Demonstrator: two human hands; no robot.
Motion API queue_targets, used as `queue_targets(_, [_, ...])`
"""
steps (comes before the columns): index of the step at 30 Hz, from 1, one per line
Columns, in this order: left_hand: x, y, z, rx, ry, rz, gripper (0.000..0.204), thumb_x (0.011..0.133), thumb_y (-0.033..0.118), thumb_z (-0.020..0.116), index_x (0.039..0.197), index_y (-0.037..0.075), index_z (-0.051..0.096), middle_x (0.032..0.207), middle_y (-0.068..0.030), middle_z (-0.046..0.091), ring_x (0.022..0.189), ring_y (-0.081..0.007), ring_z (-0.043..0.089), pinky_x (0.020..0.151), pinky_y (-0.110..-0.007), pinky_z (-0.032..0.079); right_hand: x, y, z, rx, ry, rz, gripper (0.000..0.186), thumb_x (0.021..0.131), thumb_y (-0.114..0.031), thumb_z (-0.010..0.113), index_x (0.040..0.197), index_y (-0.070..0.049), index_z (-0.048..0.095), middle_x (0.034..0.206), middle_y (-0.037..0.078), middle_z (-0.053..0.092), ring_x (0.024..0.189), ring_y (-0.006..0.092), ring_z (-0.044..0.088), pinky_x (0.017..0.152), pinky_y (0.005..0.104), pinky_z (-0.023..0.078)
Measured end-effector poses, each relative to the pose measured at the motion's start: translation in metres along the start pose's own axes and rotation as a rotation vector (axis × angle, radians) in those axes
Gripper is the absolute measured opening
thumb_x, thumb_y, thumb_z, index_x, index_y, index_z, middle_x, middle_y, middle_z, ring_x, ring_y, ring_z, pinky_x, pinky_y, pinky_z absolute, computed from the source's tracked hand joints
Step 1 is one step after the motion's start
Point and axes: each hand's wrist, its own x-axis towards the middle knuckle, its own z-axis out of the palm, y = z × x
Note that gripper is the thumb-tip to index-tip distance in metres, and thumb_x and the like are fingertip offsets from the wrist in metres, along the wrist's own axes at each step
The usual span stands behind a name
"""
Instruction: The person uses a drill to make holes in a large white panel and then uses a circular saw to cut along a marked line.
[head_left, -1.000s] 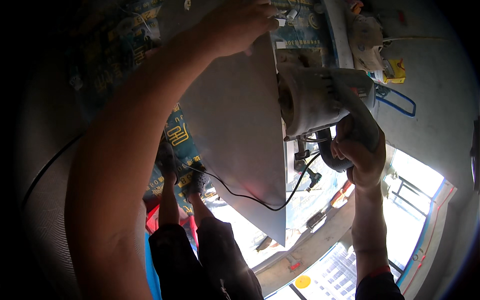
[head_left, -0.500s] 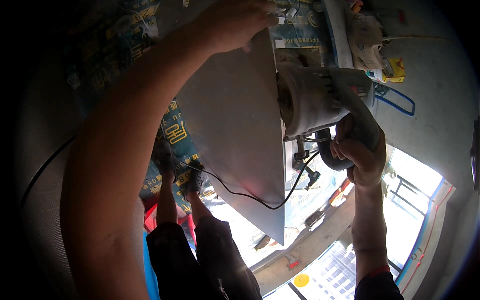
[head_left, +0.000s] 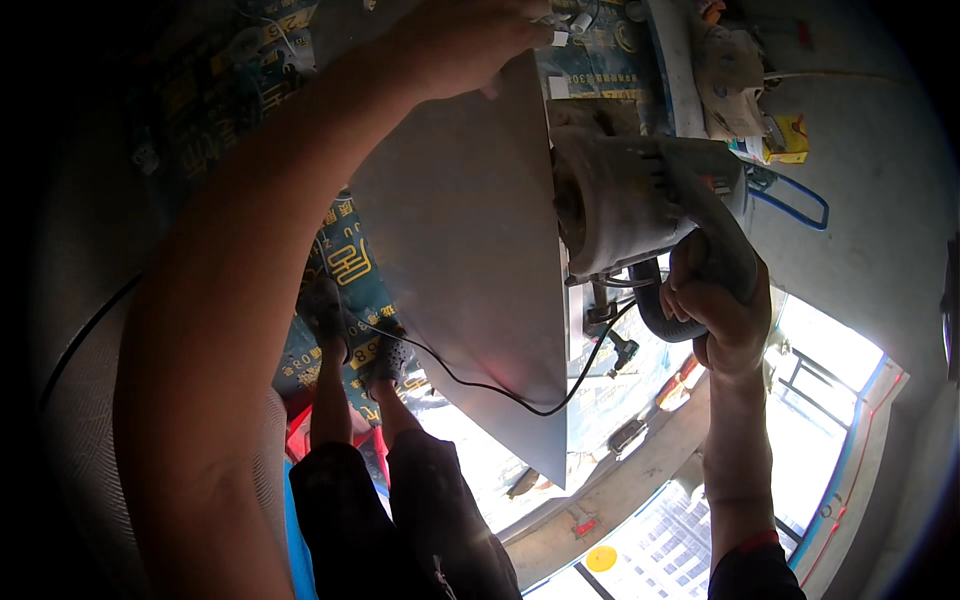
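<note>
My left hand (head_left: 475, 45) reaches across to the top of the view and lies against a large grey panel (head_left: 465, 240). Its thumb points down apart from the fingers, which extend toward the panel's right edge; the upper part of the hand is cut off. On the right, my right hand (head_left: 715, 310) is closed around the curved handle of a dusty grey power tool (head_left: 635, 205). The tool's round motor body stands right beside the panel's straight edge, and its working end is hidden. A black ribbed hose (head_left: 660, 310) curves under the handle, close to my fingers.
A thin black cable (head_left: 470, 388) hangs across the panel's lower part. My feet (head_left: 385, 365) stand on green printed floor sheeting (head_left: 350, 260). A yellow box (head_left: 788, 138) and a blue loop-shaped frame (head_left: 800, 205) lie past the tool. Bright window light (head_left: 810, 400) comes from the lower right.
My left arm and hand have shifted slightly up and left along the panel. My right hand keeps its hold on the power tool, which has hardly moved.
</note>
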Motion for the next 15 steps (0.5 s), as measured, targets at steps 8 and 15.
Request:
queue_targets(8, [0.0009,0.0010,-0.0061,0.008,-0.036,-0.014,0.048,0.066,0.028,0.080,0.108,0.010,0.068,0.107,-0.0051,0.060,0.118,-0.0235,0.050,0.113,-0.051,0.028,-0.0046,0.0002,-0.0014,-0.009,0.005,-0.002,0.069,0.068,0.005,0.053,0.137,0.009,0.049,0.073,0.005,0.055,0.056,0.0079,0.049,0.052,0.0225,0.042])
queue_targets(15, [-0.0016,0.0014,-0.0058,0.003,-0.016,-0.011,0.053,0.065,0.029,0.082,0.112,0.010,0.067,0.111,-0.0051,0.061,0.119,-0.0244,0.050,0.113,-0.051,0.029,-0.0070,0.0015,-0.0017,0.009,-0.006,0.001,0.068,0.068,0.005,0.052,0.136,0.010,0.049,0.071,0.005,0.055,0.056,0.0080,0.049,0.051,0.0225,0.041])
